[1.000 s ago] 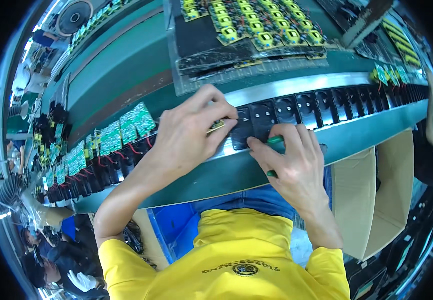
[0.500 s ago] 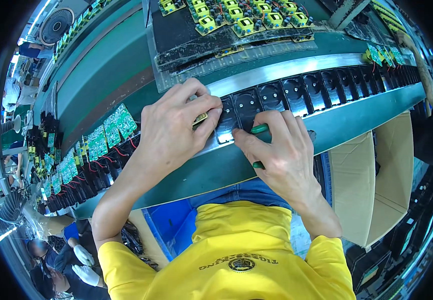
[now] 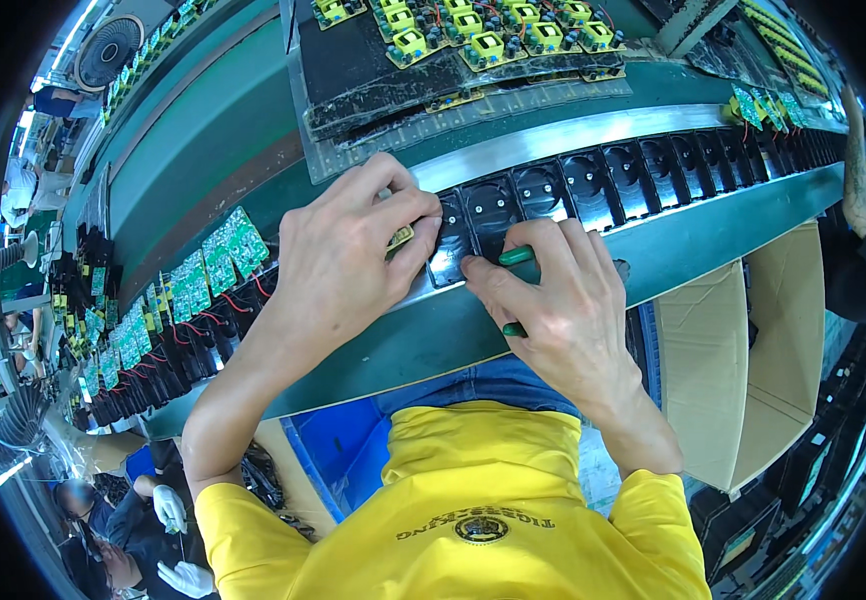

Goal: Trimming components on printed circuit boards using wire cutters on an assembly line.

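While the left hand (image 3: 338, 265) pinches a small circuit board (image 3: 400, 237) against a black case (image 3: 450, 240) on the belt, the right hand (image 3: 553, 310) steadies it, seemingly gripping a green tool (image 3: 515, 256).

An open brown cardboard box (image 3: 743, 360) stands below the conveyor edge, right of the right hand (image 3: 553, 310); a blue bin (image 3: 348, 465) sits below the left hand (image 3: 343, 260).

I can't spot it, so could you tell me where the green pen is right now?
In the head view, the green pen is in the right hand, right of centre, its tip at the row of black housings beside the left hand.
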A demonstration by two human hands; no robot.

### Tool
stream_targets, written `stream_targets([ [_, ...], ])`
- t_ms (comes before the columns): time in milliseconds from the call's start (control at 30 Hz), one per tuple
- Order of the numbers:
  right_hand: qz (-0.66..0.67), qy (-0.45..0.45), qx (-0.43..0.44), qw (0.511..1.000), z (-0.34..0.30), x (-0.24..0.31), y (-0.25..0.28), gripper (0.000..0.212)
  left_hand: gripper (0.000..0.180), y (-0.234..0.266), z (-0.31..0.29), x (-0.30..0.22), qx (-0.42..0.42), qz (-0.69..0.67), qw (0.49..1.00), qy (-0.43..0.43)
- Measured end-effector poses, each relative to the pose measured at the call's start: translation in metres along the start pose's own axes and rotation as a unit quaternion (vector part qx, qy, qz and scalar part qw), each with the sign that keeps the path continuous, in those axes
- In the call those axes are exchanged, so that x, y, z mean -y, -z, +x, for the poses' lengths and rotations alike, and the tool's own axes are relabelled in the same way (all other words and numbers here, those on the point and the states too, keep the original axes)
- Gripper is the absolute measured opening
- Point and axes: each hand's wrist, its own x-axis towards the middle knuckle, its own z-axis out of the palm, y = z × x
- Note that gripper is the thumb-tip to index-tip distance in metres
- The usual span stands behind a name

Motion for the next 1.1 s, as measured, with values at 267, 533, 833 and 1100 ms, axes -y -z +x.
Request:
stream_targets([
  [267, 0.000, 0.004, -0.002, 1.000, -0.001, 0.000, -0.002, 0.025, 0.003, -0.001, -0.001, 0.000, 0.003, 0.015, 1.000, 0.014],
  [533, -0.004, -0.001, 0.006, 1.000, 0.001, 0.000, 0.000, 0.021, 0.003, -0.003, 0.001, -0.002, -0.002, 0.082, 0.996, -0.033],
  [833, -0.009, 0.009, 0.019, 1.000, 0.003, 0.000, 0.007, 0.023, 0.008, -0.009, 0.004, -0.007, 0.006, 0.073, 0.997, -0.039],
  [1100, 0.490, -0.139, 0.016, 0.860, 0.056, 0.028, 0.056, 0.038, 0.005, 0.001, -0.002, -0.006, 0.072, 0.032, 0.996, 0.044],
])
